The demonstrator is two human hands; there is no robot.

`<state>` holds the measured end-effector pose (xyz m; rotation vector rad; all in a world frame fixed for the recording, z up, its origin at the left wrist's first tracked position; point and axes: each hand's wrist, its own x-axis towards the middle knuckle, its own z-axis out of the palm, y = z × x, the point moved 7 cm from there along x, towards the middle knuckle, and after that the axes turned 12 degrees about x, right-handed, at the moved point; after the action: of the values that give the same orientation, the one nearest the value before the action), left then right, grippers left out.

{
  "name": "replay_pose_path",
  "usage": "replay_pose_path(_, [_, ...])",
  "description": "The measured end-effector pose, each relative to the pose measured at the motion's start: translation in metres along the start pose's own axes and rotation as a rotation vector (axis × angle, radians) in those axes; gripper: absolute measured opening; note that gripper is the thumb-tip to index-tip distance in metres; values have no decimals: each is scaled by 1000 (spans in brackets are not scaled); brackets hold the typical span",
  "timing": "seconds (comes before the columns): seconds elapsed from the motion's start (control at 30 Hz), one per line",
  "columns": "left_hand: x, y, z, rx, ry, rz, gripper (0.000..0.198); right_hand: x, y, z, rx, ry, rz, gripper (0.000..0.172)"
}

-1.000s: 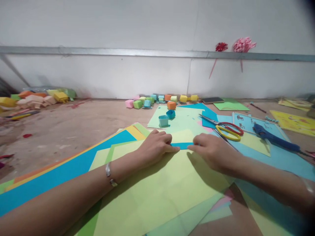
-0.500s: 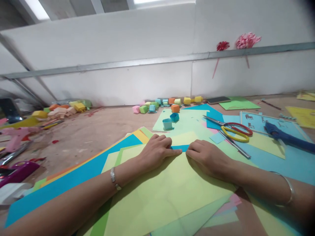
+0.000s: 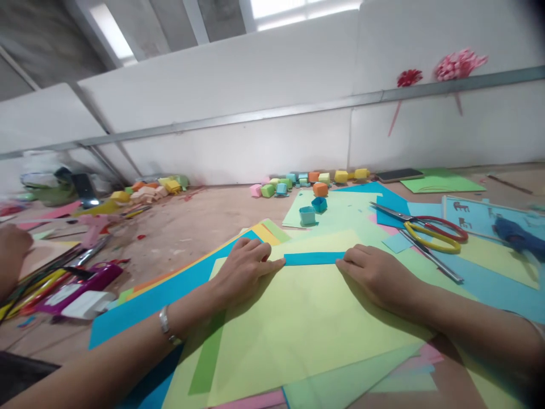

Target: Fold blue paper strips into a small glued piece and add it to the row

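Note:
A narrow blue paper strip [image 3: 314, 258] lies flat on a light green sheet [image 3: 298, 324]. My left hand [image 3: 244, 267] presses its fingertips on the strip's left end, fingers curled together. My right hand [image 3: 374, 275] presses down on the strip's right end in the same way. Both hands rest on a stack of coloured paper sheets, with a large blue sheet [image 3: 157, 298] to the left.
Small folded paper boxes [image 3: 313, 209] stand behind the hands, more in a row [image 3: 306, 179] by the wall. Red-and-yellow scissors [image 3: 426, 227] and a blue glue gun [image 3: 517, 236] lie at right. Pens and a purple tool [image 3: 76, 281] clutter the left; another person's hand [image 3: 12, 250] shows there.
My hands have slid apart along the blue strip, so more of it shows between them. The camera tilted up and turned left, bringing the left clutter and another hand into view.

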<state>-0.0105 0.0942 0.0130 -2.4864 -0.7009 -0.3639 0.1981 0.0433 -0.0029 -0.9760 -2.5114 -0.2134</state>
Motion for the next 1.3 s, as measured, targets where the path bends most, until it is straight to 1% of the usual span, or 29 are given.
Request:
replay_pose_path(0.07, [-5,-11,-1,33,-24,-3,28,0,0,0,7,3,-5,27])
replay_pose_path(0.13, [-4,-25,-3,20,-44,-63,32,1,-1,0,9,4,-3,28])
replay_pose_path(0.2, [5,-38,-6,-67,-46,-187,34,2,0,1,5,-3,1,28])
replay_pose_path(0.27, [21,-42,-5,-233,-50,-331,29,2,-1,1,-3,-9,-1,27])
replay_pose_path(0.3, [30,-38,-2,-294,-83,-374,27,2,-1,1,-7,-12,-3,26])
replay_pose_path(0.37, [51,-22,8,-375,-174,-404,26,2,-1,2,-15,-14,-10,25])
replay_pose_path(0.43, [68,-3,16,-389,-252,-378,24,1,-1,2,-23,-15,-10,23])
replay_pose_path(0.47, [73,6,20,-381,-291,-354,20,1,-1,2,-26,-16,-8,23])
replay_pose_path(0.53, [79,16,26,-372,-326,-334,12,1,-1,2,-26,-23,-4,22])
replay_pose_path(0.63, [78,16,31,-409,-338,-371,9,1,0,3,-8,-30,0,21])
replay_pose_path(0.73, [75,14,35,-470,-344,-395,6,3,2,0,40,-6,24,23])
replay_pose_path(0.8, [74,15,37,-505,-319,-391,5,4,3,-3,89,21,49,23])
replay_pose_path(0.87, [73,16,36,-515,-267,-392,7,6,4,-6,131,49,70,23])
replay_pose_path(0.93, [72,19,34,-496,-221,-390,9,7,4,-8,158,75,88,24])
replay_pose_path(1.0, [71,22,33,-457,-214,-390,9,7,7,-8,171,116,117,24])
replay_pose_path(1.07, [70,24,34,-434,-242,-384,12,6,14,-8,187,157,171,22])
replay_pose_path(1.13, [71,24,34,-451,-270,-388,14,5,24,-7,226,171,253,17])
replay_pose_path(1.23, [73,23,36,-527,-310,-397,10,4,39,-3,271,121,395,11])
replay_pose_path(1.3, [74,22,35,-561,-308,-403,9,3,44,-2,251,71,462,19])
